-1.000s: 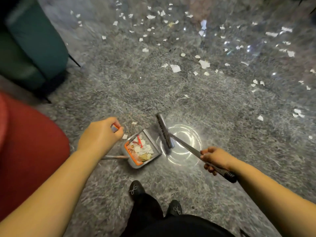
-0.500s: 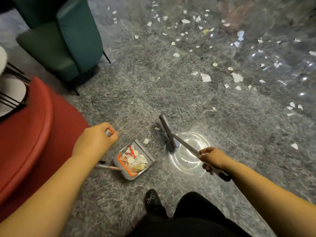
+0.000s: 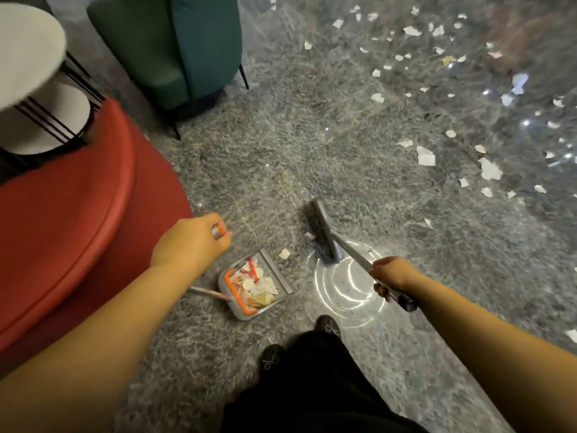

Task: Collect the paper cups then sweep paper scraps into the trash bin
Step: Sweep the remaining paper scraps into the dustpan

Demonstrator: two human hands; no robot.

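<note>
My left hand (image 3: 190, 243) grips the top of the dustpan's long handle. The grey dustpan (image 3: 282, 281) with an orange comb sits on the floor below it and holds several white scraps and a red wrapper. My right hand (image 3: 392, 275) grips the broom handle (image 3: 354, 256). The broom head (image 3: 321, 232) rests on the floor just right of the pan. Two small paper scraps (image 3: 284, 254) lie between broom and pan. Many more scraps (image 3: 426, 156) are scattered over the grey floor at the upper right.
A red round seat (image 3: 71, 220) fills the left side. Behind it stand a white side table with black legs (image 3: 28, 51) and a teal armchair (image 3: 187, 48). My black shoes (image 3: 271, 359) stand just below the dustpan. A bright light reflects off the glossy floor.
The view has swung left and back, bringing the red seat, white table and armchair into sight. Dustpan and broom moved slightly with me; both hands keep their holds.
</note>
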